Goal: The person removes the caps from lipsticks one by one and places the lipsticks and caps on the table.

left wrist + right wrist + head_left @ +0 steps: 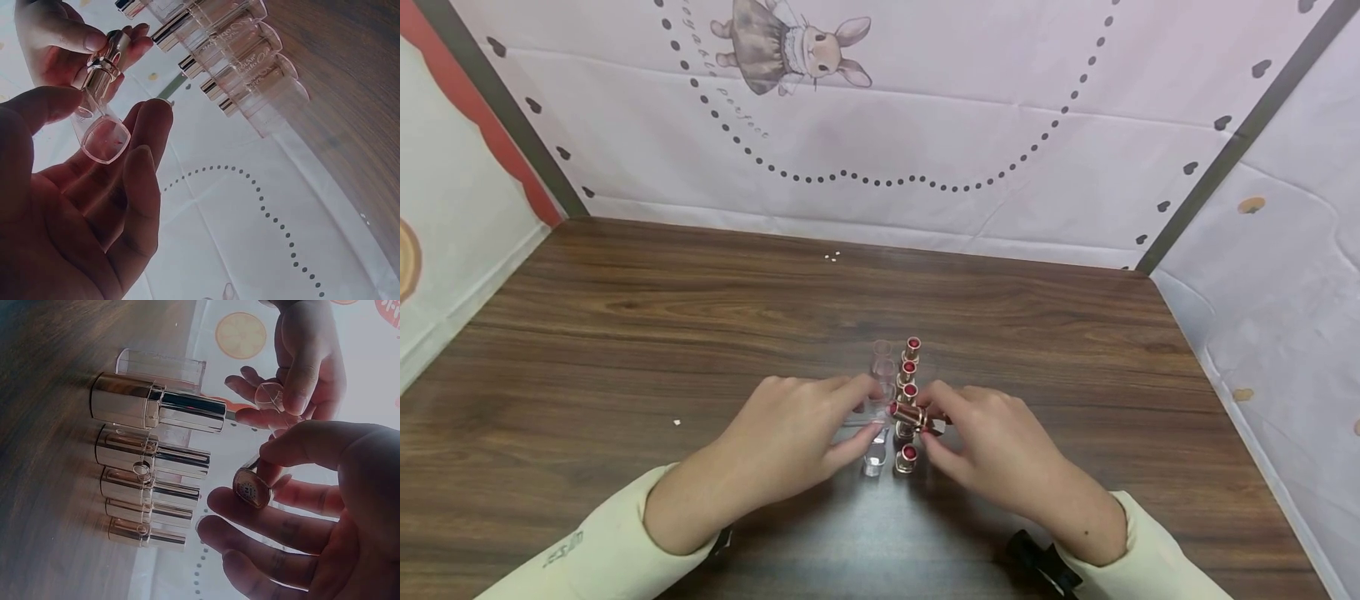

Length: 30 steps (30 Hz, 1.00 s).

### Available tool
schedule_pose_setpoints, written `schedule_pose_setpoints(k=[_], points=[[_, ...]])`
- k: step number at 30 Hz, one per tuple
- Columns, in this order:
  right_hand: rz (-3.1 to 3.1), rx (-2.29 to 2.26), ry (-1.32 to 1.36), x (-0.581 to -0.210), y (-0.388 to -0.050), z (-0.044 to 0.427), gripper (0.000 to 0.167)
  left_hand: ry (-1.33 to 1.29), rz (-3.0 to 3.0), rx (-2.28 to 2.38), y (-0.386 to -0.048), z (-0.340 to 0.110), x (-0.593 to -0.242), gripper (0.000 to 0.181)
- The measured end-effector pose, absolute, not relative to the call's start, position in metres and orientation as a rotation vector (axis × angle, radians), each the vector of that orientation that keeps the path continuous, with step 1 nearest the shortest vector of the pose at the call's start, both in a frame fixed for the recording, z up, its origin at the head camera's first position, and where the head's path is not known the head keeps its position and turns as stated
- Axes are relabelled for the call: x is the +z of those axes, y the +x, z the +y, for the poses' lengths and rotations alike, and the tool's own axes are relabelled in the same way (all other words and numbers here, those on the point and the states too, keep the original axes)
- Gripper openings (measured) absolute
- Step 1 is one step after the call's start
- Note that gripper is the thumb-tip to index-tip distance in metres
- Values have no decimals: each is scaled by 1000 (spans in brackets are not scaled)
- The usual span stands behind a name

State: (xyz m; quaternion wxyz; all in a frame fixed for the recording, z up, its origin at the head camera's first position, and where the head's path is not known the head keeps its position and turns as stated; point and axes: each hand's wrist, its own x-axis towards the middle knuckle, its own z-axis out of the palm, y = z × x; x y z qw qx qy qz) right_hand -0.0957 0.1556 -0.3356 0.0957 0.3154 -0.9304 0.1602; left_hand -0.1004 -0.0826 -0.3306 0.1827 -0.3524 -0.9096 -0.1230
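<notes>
My left hand (pixel 797 425) pinches a clear cap (pixel 106 139) between thumb and fingers. Facing it, my right hand (pixel 1000 437) holds a shiny gold lipstick (pixel 910 415) by its base, tilted so the red tip points left toward the cap. In the left wrist view the gold tube (pixel 107 62) meets the cap's mouth; how far it is inside I cannot tell. The lipstick's base (pixel 252 489) faces the right wrist camera. Below both hands, several uncapped lipsticks (pixel 907 457) stand upright in a row, beside a row of clear caps (pixel 875 458).
Small white bits (pixel 831 257) lie near the back of the wooden table (pixel 700 292), and another white scrap (pixel 677 422) lies to the left. A printed cloth (pixel 887 142) with a rabbit hangs behind the table. Pale cloths also flank both sides.
</notes>
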Motion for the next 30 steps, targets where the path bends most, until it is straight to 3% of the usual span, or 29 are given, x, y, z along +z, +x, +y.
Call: schedule_pose_setpoints(k=[12,30], points=[[-2728,533,921,-333,-88,157,24,-995,-2571,-415,-94,-85,-329,23],[-2595,693,1013,-357,-69,165,29,-1063,-2580,-462,-74,-90,-339,22]])
